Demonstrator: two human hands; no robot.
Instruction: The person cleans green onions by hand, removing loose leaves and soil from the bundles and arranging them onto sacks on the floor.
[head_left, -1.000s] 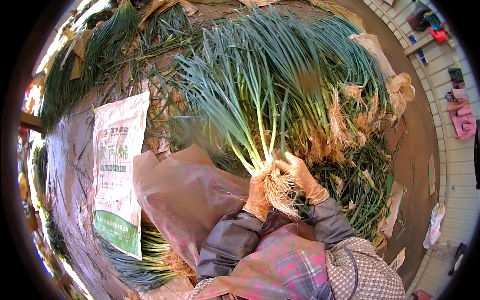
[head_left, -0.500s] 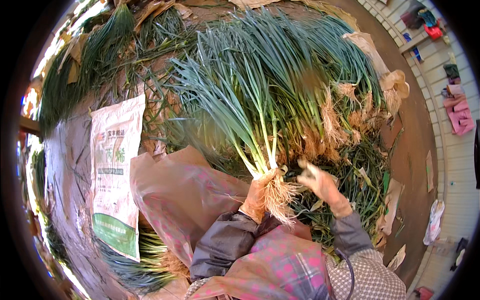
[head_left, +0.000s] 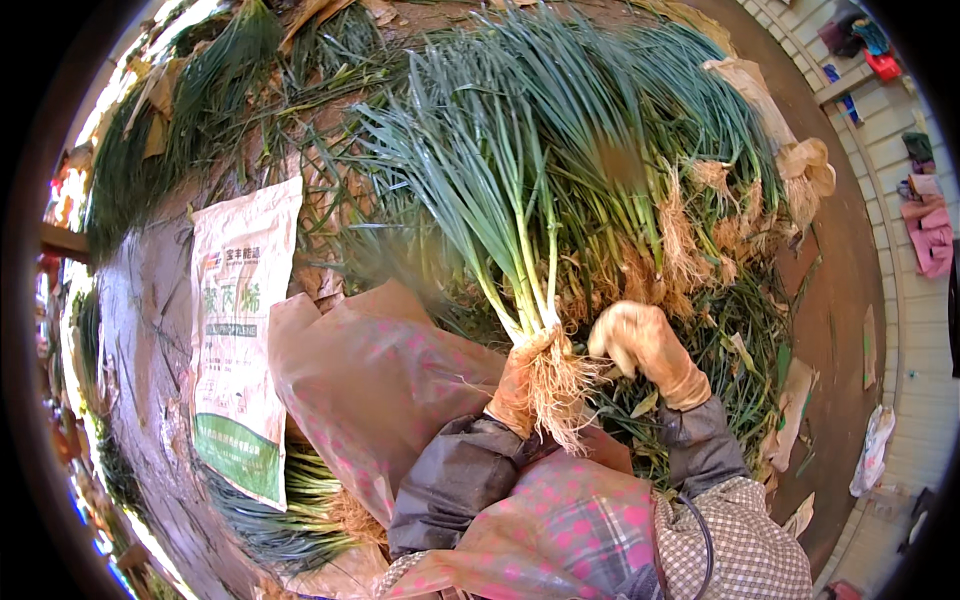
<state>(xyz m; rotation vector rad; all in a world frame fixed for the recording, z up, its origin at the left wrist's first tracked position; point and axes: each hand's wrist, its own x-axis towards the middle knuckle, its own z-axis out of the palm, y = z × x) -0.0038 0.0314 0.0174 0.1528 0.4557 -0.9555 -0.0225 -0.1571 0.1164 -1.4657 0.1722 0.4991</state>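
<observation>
Onion stalks (head_left: 502, 228), clasped near their roots (head_left: 560, 388) by the left hand (head_left: 513, 392), lean away from the apron (head_left: 590, 515); the right hand (head_left: 648, 348), blurred, curls just beside; whether pinching anything, I cannot tell; a leafy pile (head_left: 670, 110) lies beyond.

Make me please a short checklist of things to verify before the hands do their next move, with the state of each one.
1. Left hand has a grip on the bunch: ok, it is closed around the lower end, near the roots.
2. Right hand is empty: cannot tell, its curled fingers are blurred.
3. Roots are gathered neatly: not ok, they splay and hang loose.
4. Leaves of the bunch are free of the pile: cannot tell, they overlap in this view.
5. Sack is out of the hands' way: ok, it is well to the left of both.
</observation>
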